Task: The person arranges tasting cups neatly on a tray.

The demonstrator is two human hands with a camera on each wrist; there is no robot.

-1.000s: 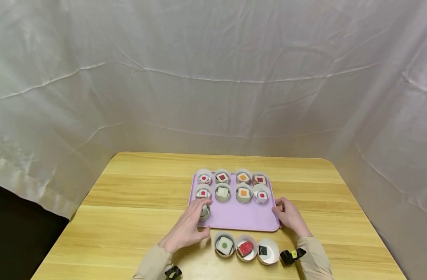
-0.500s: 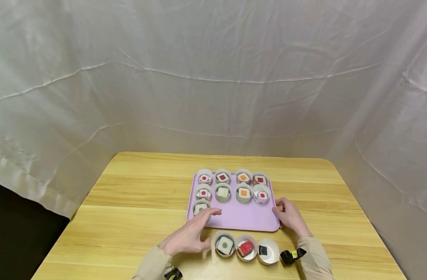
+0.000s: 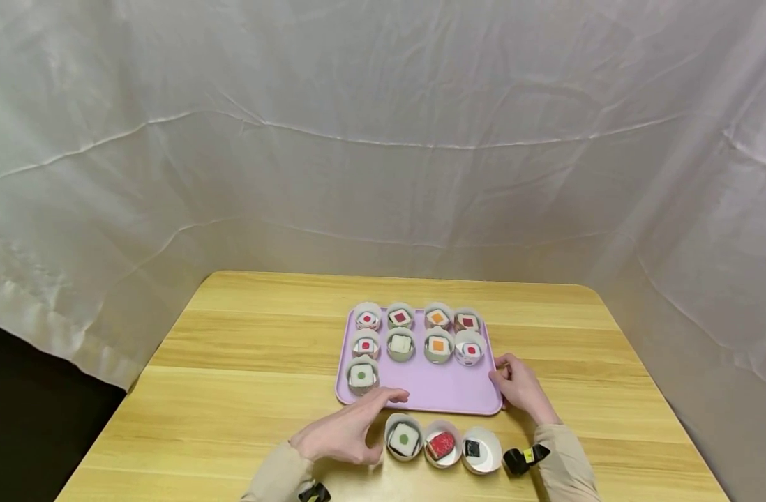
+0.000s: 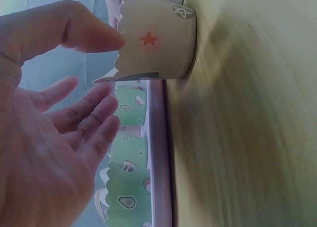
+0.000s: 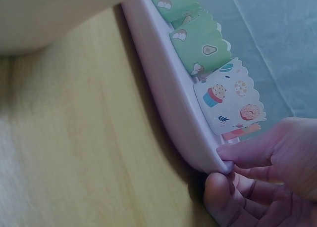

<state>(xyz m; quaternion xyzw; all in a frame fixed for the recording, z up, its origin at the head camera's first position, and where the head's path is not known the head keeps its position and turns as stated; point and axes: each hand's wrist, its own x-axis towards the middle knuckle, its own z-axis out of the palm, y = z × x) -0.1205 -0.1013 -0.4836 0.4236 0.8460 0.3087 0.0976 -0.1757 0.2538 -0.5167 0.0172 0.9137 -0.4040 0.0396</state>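
Observation:
My left hand [image 3: 348,432] is at the left of a paper baking cup [image 3: 404,437] holding a white square piece with a green dot. Its fingers are spread, arching toward the cup's far side. In the left wrist view the thumb [image 4: 89,34] reaches the scalloped rim of a beige cup [image 4: 153,44] with a red star. My right hand [image 3: 521,390] pinches the right edge of the lilac tray [image 3: 433,390]; the right wrist view has the thumb [image 5: 252,150] on top and fingers beneath. Two rows of filled cups and one front-left cup [image 3: 361,376] stand on the tray.
Right of the green-dot cup stand a cup with a red piece [image 3: 441,446] and a cup with a small black-and-white piece [image 3: 481,450], in a row before the tray. The wooden table [image 3: 232,390] ends at a grey curtain [image 3: 383,174].
My left hand has left the front-left cup on the tray and moved toward me and right, to the green-dot cup before the tray. My right hand has stayed on the tray edge.

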